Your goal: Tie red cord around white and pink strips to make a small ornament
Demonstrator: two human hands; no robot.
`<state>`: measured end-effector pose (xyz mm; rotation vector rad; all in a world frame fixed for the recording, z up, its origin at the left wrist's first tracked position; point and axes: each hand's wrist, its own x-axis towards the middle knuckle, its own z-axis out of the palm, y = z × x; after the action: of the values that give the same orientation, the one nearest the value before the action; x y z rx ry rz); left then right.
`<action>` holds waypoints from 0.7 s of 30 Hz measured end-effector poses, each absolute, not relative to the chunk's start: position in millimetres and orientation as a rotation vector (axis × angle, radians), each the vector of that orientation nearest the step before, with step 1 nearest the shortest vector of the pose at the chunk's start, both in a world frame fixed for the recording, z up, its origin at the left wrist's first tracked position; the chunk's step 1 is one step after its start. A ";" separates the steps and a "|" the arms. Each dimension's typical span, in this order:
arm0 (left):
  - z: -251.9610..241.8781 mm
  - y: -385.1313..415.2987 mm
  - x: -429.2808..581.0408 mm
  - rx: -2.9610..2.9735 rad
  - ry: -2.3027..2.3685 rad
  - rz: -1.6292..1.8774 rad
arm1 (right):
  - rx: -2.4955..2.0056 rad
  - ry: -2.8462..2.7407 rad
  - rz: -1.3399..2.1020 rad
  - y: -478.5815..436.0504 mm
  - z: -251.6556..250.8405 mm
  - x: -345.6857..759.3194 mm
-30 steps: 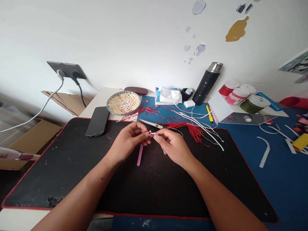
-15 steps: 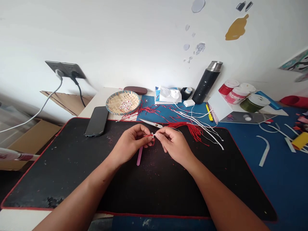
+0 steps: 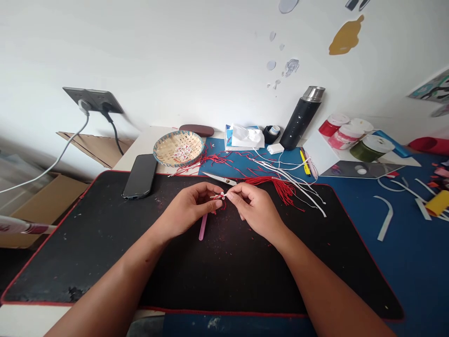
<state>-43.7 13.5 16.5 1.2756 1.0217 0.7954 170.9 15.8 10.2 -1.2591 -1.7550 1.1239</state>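
Over the middle of the black mat (image 3: 259,271), my left hand (image 3: 196,204) pinches a small piece of red and white cord (image 3: 222,196). My right hand (image 3: 250,203) is closed on a white end of that piece, close to the left fingertips. How the strands cross is too small to tell. Just beyond the hands lie scissors (image 3: 219,178), their handles hidden, and a bundle of red cords (image 3: 284,189). White cords (image 3: 293,178) stretch past them to the right. A pink stick (image 3: 202,228) lies below my left hand.
A phone (image 3: 140,175) rests at the mat's left. Behind are a woven basket (image 3: 163,149) with small scraps, a tissue pack (image 3: 245,138), a black flask (image 3: 302,119) and a yellow cutter (image 3: 305,162). Thread spools (image 3: 372,149) stand on a white box at the right.
The fingers of my left hand have shifted slightly, and more white cord shows between them. The view has tilted a little; the objects on the table lie as before.
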 end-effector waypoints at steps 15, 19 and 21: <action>19.2 13.9 -41.1 1.283 1.130 0.948 | -1.208 -1.793 1.286 12.0 4.7 164.9; 19.2 15.1 -42.3 1.340 1.160 0.931 | -1.207 -1.766 1.303 12.6 5.3 166.2; 20.1 15.4 -42.7 1.366 1.168 0.905 | -1.216 -1.733 1.282 13.4 5.3 167.4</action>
<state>-42.7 15.4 20.1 1.3663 1.1680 0.9045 167.4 13.4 5.3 -1.2155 -1.7331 1.2821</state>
